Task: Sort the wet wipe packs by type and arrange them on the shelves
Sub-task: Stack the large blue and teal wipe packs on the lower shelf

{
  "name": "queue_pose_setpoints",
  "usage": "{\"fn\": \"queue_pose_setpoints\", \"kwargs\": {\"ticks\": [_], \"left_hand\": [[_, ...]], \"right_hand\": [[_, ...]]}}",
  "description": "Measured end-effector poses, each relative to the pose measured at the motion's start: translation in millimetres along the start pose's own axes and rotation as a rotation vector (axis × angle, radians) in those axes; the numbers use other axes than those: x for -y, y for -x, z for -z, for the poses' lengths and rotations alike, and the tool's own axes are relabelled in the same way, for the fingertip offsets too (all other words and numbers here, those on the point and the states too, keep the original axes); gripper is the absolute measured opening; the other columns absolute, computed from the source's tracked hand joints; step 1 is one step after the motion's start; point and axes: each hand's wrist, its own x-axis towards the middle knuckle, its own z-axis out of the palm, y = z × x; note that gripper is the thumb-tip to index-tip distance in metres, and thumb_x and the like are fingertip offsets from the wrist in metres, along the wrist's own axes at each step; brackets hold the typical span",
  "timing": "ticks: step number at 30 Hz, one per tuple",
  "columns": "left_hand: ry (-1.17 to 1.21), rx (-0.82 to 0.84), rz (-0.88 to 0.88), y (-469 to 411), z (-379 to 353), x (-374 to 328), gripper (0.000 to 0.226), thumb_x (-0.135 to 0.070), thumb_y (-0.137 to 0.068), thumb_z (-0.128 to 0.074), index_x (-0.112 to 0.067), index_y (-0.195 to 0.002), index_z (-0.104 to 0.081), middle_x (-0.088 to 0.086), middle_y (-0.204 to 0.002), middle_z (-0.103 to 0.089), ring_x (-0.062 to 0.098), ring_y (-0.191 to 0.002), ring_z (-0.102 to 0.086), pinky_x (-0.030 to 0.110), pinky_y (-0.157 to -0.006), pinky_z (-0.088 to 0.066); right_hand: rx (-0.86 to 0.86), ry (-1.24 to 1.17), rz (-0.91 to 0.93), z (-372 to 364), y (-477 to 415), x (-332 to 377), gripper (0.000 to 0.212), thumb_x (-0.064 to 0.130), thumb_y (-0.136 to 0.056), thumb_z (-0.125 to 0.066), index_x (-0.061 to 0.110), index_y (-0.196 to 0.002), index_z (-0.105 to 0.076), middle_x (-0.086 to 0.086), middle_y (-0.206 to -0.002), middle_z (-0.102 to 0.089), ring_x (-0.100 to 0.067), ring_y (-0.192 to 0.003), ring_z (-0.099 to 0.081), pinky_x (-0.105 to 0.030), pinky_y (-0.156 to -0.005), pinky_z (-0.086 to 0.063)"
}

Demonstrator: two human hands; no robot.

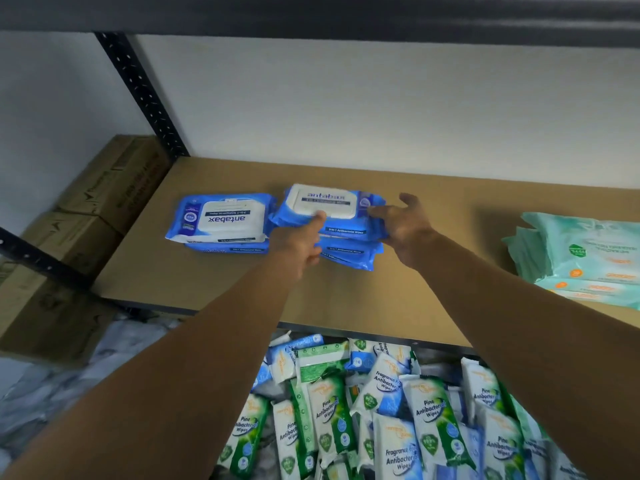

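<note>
Two stacks of blue antabax wipe packs stand on the brown shelf board (346,299). The left stack (221,221) lies flat. On the right stack (346,251), the top pack (325,206) sits tilted. My left hand (304,240) reaches to that top pack, with a straight finger touching the front edge of its white lid. My right hand (405,223) is at the stack's right side, fingers spread and touching the top pack's right end. Neither hand visibly curls round a pack.
Pale green wipe packs (585,258) are piled at the shelf's right end. Below the shelf edge lies a heap of green and blue narrow packs (381,410). Cardboard boxes (90,209) stand left of the black shelf upright (142,95).
</note>
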Motion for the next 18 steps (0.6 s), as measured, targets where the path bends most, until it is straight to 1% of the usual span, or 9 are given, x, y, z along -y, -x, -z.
{"fn": "queue_pose_setpoints", "kwargs": {"ticks": [1, 2, 4, 6, 9, 11, 13, 16, 18], "left_hand": [[-0.127, -0.078, -0.042, -1.4, 0.1, 4.1, 0.057, -0.047, -0.080, -0.077, -0.010, -0.120, -0.063, 0.006, -0.090, -0.068, 0.023, -0.077, -0.068, 0.031, -0.062, -0.056], [-0.241, -0.167, -0.099, -3.0, 1.2, 8.5, 0.069, -0.050, -0.077, -0.078, -0.007, -0.125, -0.056, 0.008, -0.102, -0.067, 0.026, -0.090, -0.067, 0.034, -0.072, -0.055], [-0.467, -0.336, -0.228, -6.7, 6.2, 15.4, 0.087, -0.057, -0.071, -0.079, -0.005, -0.129, -0.042, 0.014, -0.126, -0.052, 0.032, -0.114, -0.055, 0.039, -0.093, -0.047], [-0.674, -0.405, -0.368, -9.1, 12.0, 17.7, 0.088, -0.063, -0.070, -0.076, -0.008, -0.128, -0.041, 0.016, -0.131, -0.041, 0.035, -0.121, -0.044, 0.043, -0.104, -0.040], [-0.770, -0.358, -0.482, -18.7, 14.7, 14.0, 0.080, -0.062, -0.073, -0.074, -0.010, -0.127, -0.044, 0.014, -0.135, -0.038, 0.033, -0.126, -0.037, 0.039, -0.106, -0.033], [-0.681, -0.253, -0.479, -21.9, 12.7, 8.8, 0.080, -0.055, -0.073, -0.078, -0.010, -0.128, -0.041, 0.011, -0.132, -0.041, 0.026, -0.120, -0.044, 0.032, -0.097, -0.038], [-0.593, -0.149, -0.420, -27.3, 12.3, 3.8, 0.090, -0.051, -0.073, -0.081, -0.010, -0.138, -0.033, 0.005, -0.132, -0.047, 0.022, -0.118, -0.050, 0.026, -0.087, -0.038], [-0.572, -0.062, -0.301, -39.7, 18.0, 2.1, 0.108, -0.060, -0.068, -0.081, -0.015, -0.148, -0.025, -0.004, -0.131, -0.053, 0.017, -0.121, -0.053, 0.028, -0.094, -0.040], [-0.569, -0.033, -0.262, -43.8, 21.2, 3.6, 0.115, -0.078, -0.054, -0.077, -0.023, -0.145, -0.035, -0.013, -0.125, -0.059, 0.012, -0.115, -0.059, 0.034, -0.102, -0.046]], "right_hand": [[-0.020, 0.049, 0.007, -1.0, -1.0, -3.0, 0.077, 0.013, -0.081, -0.076, 0.018, -0.145, -0.035, -0.012, -0.126, -0.060, -0.029, -0.107, -0.065, -0.048, -0.090, -0.056], [-0.022, 0.095, 0.014, -2.6, 0.0, -6.4, 0.073, 0.014, -0.082, -0.076, 0.016, -0.144, -0.039, -0.012, -0.127, -0.060, -0.029, -0.107, -0.064, -0.046, -0.090, -0.056], [-0.031, 0.192, 0.045, -7.6, 3.1, -14.0, 0.060, 0.020, -0.085, -0.074, 0.017, -0.139, -0.049, -0.010, -0.128, -0.059, -0.027, -0.106, -0.064, -0.044, -0.090, -0.056], [-0.082, 0.281, 0.044, -13.6, 8.2, -19.7, 0.057, 0.034, -0.085, -0.071, 0.027, -0.138, -0.051, -0.008, -0.131, -0.054, -0.027, -0.106, -0.062, -0.043, -0.091, -0.055], [-0.056, 0.216, -0.049, -17.3, 12.5, -30.2, 0.055, 0.044, -0.086, -0.063, 0.040, -0.138, -0.045, -0.003, -0.130, -0.053, -0.025, -0.107, -0.062, -0.047, -0.087, -0.057], [-0.013, 0.124, -0.105, -17.8, 16.6, -32.5, 0.049, 0.038, -0.093, -0.058, 0.040, -0.139, -0.041, 0.002, -0.125, -0.057, -0.024, -0.106, -0.063, -0.043, -0.075, -0.059], [0.012, 0.095, -0.118, -18.3, 15.9, -33.1, 0.048, 0.035, -0.097, -0.055, 0.039, -0.141, -0.039, 0.003, -0.125, -0.058, -0.025, -0.106, -0.064, -0.038, -0.068, -0.058], [0.015, 0.105, -0.116, -19.1, 12.5, -33.0, 0.046, 0.034, -0.098, -0.052, 0.038, -0.141, -0.037, 0.002, -0.125, -0.059, -0.026, -0.106, -0.064, -0.043, -0.077, -0.058], [0.017, 0.123, -0.101, -19.8, 10.1, -33.1, 0.045, 0.032, -0.098, -0.051, 0.037, -0.141, -0.037, 0.001, -0.123, -0.060, -0.026, -0.105, -0.065, -0.045, -0.080, -0.058]]}}
